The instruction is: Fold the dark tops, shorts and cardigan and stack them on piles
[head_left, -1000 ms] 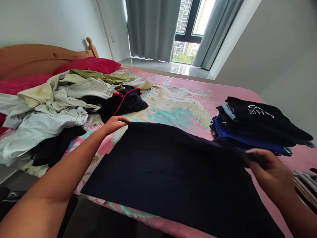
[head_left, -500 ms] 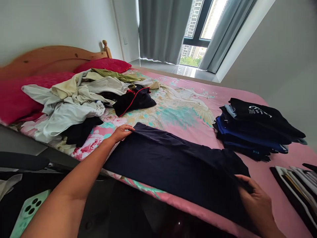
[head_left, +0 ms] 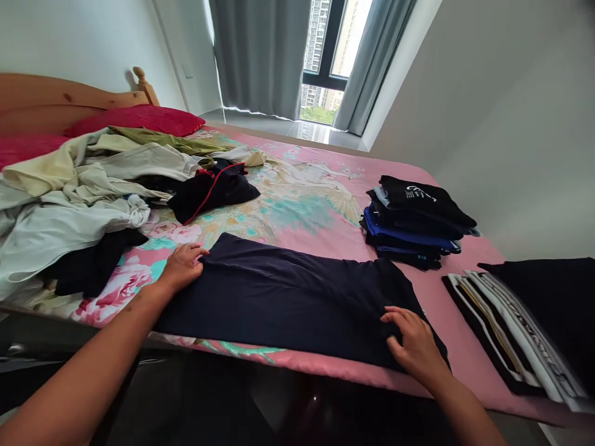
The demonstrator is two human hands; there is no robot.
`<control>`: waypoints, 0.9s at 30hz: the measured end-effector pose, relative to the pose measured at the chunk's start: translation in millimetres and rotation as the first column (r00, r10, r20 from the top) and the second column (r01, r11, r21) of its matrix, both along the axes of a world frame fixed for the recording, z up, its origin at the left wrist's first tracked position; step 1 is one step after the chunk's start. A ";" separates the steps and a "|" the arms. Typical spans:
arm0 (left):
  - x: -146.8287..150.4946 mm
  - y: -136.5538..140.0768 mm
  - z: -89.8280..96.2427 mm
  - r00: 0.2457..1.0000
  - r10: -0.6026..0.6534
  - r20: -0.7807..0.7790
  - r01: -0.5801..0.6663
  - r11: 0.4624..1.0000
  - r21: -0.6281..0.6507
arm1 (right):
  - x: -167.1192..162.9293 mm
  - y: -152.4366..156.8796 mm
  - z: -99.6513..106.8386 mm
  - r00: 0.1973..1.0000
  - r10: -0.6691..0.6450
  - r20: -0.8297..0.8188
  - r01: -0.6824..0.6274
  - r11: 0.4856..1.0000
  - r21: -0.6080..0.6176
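A dark navy garment (head_left: 288,297), folded into a long strip, lies along the near edge of the bed; its exact kind cannot be made out. My left hand (head_left: 183,266) is at its left end, fingers spread and bent, touching the cloth. Toward the right end, my right hand (head_left: 413,344) rests over the fabric with thumb and fingers apart. Neither hand grips the cloth. Soft wrinkles run across the garment's upper half.
On the left lies a heap of loose light clothes (head_left: 93,192), with a black garment with red piping (head_left: 216,192) beside it. Folded dark clothes (head_left: 413,223) stand stacked at right, near a row of folded garments (head_left: 506,334). Red pillows (head_left: 144,119) lie by the headboard (head_left: 60,99).
My right hand has let go of the garment's edge and now lies open on it. My left hand's pinch has loosened. The whole view has turned right.
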State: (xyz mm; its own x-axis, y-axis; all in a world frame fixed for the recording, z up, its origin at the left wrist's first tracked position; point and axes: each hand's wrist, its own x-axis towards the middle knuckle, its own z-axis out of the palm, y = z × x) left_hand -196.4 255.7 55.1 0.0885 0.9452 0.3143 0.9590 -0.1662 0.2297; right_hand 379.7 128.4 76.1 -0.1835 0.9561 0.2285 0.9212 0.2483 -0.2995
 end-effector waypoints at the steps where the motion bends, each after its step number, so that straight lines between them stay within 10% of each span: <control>1: 12.9 -3.6 2.8 0.999 -0.028 -0.021 0.029 0.999 0.042 | -11.3 0.7 7.0 1.000 0.013 0.008 -0.013 0.999 0.045; 8: 159.2 -44.2 7.1 0.855 -0.512 0.081 0.510 0.859 0.043 | -83.8 33.9 -0.2 0.993 0.047 0.104 -0.050 0.998 0.026; 18: 315.2 -57.0 -11.8 0.833 -0.524 0.176 0.515 0.852 0.098 | -94.1 38.4 21.1 0.966 0.048 -0.254 -0.087 0.985 -0.146; 21: 335.1 -53.7 -17.3 0.886 -0.422 0.192 0.420 0.906 0.055 | -71.9 38.7 20.0 0.917 0.034 -0.396 -0.095 0.986 -0.135; 27: 336.8 -51.5 -22.2 0.871 -0.461 0.170 0.443 0.886 0.134 | 33.9 91.6 -7.6 0.836 -0.348 -0.425 0.374 0.927 -0.022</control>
State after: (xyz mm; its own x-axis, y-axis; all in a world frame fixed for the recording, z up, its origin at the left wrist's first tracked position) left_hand 140.5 204.2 33.0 0.4289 0.7840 0.4487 0.7128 -0.5988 0.3650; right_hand 413.6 220.0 68.5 0.2962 0.9180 0.2638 0.7430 -0.0479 -0.6676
